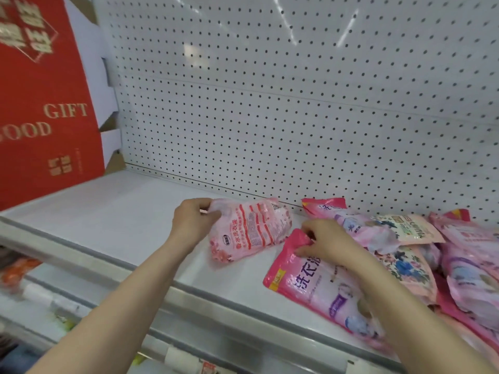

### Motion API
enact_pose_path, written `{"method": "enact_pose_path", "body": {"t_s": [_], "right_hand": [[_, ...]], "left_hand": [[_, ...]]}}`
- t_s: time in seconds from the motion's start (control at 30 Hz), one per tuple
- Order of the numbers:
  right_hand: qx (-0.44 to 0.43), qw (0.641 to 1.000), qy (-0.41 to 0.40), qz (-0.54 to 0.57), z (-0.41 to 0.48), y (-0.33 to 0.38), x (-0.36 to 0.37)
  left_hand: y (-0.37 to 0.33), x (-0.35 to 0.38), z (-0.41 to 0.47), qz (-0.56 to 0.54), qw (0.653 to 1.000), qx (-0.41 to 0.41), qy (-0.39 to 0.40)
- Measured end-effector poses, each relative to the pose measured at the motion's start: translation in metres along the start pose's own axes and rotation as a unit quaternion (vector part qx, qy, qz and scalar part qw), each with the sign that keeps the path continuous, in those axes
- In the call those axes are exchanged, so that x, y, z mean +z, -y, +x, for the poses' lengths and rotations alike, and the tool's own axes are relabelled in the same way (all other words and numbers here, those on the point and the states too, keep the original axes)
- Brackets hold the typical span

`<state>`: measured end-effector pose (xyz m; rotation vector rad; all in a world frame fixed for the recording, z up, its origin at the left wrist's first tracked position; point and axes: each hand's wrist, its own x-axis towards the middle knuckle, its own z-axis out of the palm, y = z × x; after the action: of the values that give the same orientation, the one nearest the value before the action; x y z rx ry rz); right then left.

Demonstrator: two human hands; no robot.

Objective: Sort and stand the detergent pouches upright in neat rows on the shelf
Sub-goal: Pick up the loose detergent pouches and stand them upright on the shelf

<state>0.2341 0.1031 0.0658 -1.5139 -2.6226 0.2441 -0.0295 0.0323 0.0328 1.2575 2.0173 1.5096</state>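
We counted one pale pink detergent pouch [248, 229] lying apart on the white shelf [121, 211], and at least six more in a heap [421, 255] to its right. Our left hand [193, 221] pinched its left end; our right hand [328, 242] pinched the corner of a magenta pouch [310, 287] printed "洗衣液". A red box [46, 103] read "GIFT".

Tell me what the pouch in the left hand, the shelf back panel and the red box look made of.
Pale pink pouch: thin flexible plastic film, probably glossy; it crumples and glints under the left hand.
Back panel: likely painted sheet metal, white and semi-gloss, with regular punched holes and streaky light reflections.
Red gift box: printed cardboard; raw brown and white flap edges show beside it.
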Motion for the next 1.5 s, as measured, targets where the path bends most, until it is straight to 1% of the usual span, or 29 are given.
{"method": "enact_pose_path", "body": {"t_s": [0.07, 0.17, 0.2, 0.27, 0.33, 0.43, 0.5, 0.53, 0.6, 0.63, 0.7, 0.73, 0.77, 0.8, 0.83, 0.87, 0.9, 0.93, 0.97, 1.0, 1.03, 1.07, 1.13, 1.23, 1.3, 1.37, 1.4, 1.43, 1.5], "right_hand": [[-0.008, 0.998, -0.043, 0.043, 0.001, 0.0, -0.006], [-0.004, 0.979, -0.173, 0.106, 0.004, -0.001, -0.022], [0.008, 0.964, -0.212, 0.16, 0.005, -0.001, -0.03], [0.034, 0.917, -0.265, 0.296, 0.006, -0.001, -0.045], [0.046, 0.874, -0.304, 0.376, 0.01, -0.001, -0.054], [0.057, 0.825, -0.34, 0.448, 0.024, 0.007, -0.06], [0.066, 0.79, -0.355, 0.496, 0.035, 0.02, -0.056], [0.071, 0.783, -0.369, 0.496, 0.041, 0.027, -0.053], [0.079, 0.785, -0.383, 0.481, 0.051, 0.037, -0.044], [0.085, 0.785, -0.386, 0.478, 0.055, 0.04, -0.038], [0.093, 0.773, -0.391, 0.49, 0.061, 0.042, -0.028], [0.1, 0.767, -0.387, 0.502, 0.063, 0.04, -0.025], [0.107, 0.765, -0.374, 0.513, 0.064, 0.038, -0.021], [0.112, 0.771, -0.35, 0.521, 0.064, 0.036, -0.018], [0.11, 0.784, -0.316, 0.523, 0.064, 0.034, -0.014], [0.108, 0.798, -0.278, 0.523, 0.063, 0.034, -0.007], [0.108, 0.809, -0.248, 0.522, 0.061, 0.034, 0.0], [0.113, 0.814, -0.229, 0.521, 0.06, 0.033, 0.007], [0.123, 0.815, -0.226, 0.519, 0.061, 0.033, 0.013], [0.134, 0.814, -0.233, 0.515, 0.062, 0.033, 0.016], [0.146, 0.81, -0.247, 0.511, 0.064, 0.034, 0.019], [0.156, 0.805, -0.26, 0.51, 0.068, 0.036, 0.02], [0.164, 0.798, -0.275, 0.51, 0.077, 0.041, 0.021], [0.148, 0.804, -0.274, 0.506, 0.086, 0.055, 0.021], [0.134, 0.815, -0.261, 0.5, 0.085, 0.061, 0.02], [0.117, 0.827, -0.244, 0.493, 0.076, 0.057, 0.016], [0.114, 0.837, -0.255, 0.471, 0.068, 0.051, 0.013], [0.118, 0.849, -0.288, 0.428, 0.058, 0.041, 0.007], [0.158, 0.867, -0.369, 0.295, 0.032, 0.013, -0.007]], "left_hand": [[-0.015, -0.009, 0.011, 0.008, 1.0, 0.023, -0.015], [-0.038, -0.022, 0.031, 0.112, 0.986, 0.116, -0.035], [-0.048, -0.026, 0.037, 0.127, 0.98, 0.147, -0.041], [-0.067, -0.033, 0.047, 0.142, 0.968, 0.201, -0.044], [-0.085, -0.036, 0.054, 0.168, 0.949, 0.265, -0.038], [-0.102, -0.033, 0.064, 0.222, 0.906, 0.361, -0.006], [-0.102, -0.028, 0.07, 0.262, 0.883, 0.388, 0.024], [-0.099, -0.025, 0.073, 0.274, 0.876, 0.396, 0.036], [-0.09, -0.02, 0.072, 0.257, 0.873, 0.412, 0.043], [-0.084, -0.019, 0.073, 0.238, 0.871, 0.43, 0.03], [-0.07, -0.016, 0.074, 0.227, 0.849, 0.477, -0.033], [-0.061, -0.014, 0.074, 0.219, 0.848, 0.479, -0.058], [-0.052, -0.012, 0.072, 0.191, 0.869, 0.452, -0.067], [-0.042, -0.012, 0.07, 0.146, 0.903, 0.398, -0.065], [-0.031, -0.011, 0.068, 0.094, 0.937, 0.33, -0.06], [-0.018, -0.008, 0.065, 0.046, 0.962, 0.264, -0.047], [-0.005, -0.006, 0.064, -0.005, 0.979, 0.204, -0.017], [0.007, -0.005, 0.063, -0.062, 0.987, 0.147, 0.029], [0.016, -0.004, 0.063, -0.122, 0.984, 0.094, 0.085], [0.024, -0.003, 0.065, -0.157, 0.976, 0.056, 0.137], [0.029, -0.002, 0.068, -0.158, 0.972, 0.04, 0.171], [0.032, -0.002, 0.069, -0.14, 0.972, 0.039, 0.185], [0.035, 0.0, 0.071, -0.118, 0.974, 0.043, 0.19], [0.033, 0.002, 0.067, -0.108, 0.984, 0.043, 0.137], [0.031, 0.006, 0.062, -0.093, 0.99, 0.052, 0.094], [0.031, 0.008, 0.058, -0.081, 0.992, 0.062, 0.071], [0.031, 0.008, 0.057, -0.079, 0.992, 0.066, 0.068], [0.031, 0.008, 0.057, -0.079, 0.992, 0.07, 0.069], [0.03, 0.007, 0.056, -0.09, 0.99, 0.076, 0.081]]}}
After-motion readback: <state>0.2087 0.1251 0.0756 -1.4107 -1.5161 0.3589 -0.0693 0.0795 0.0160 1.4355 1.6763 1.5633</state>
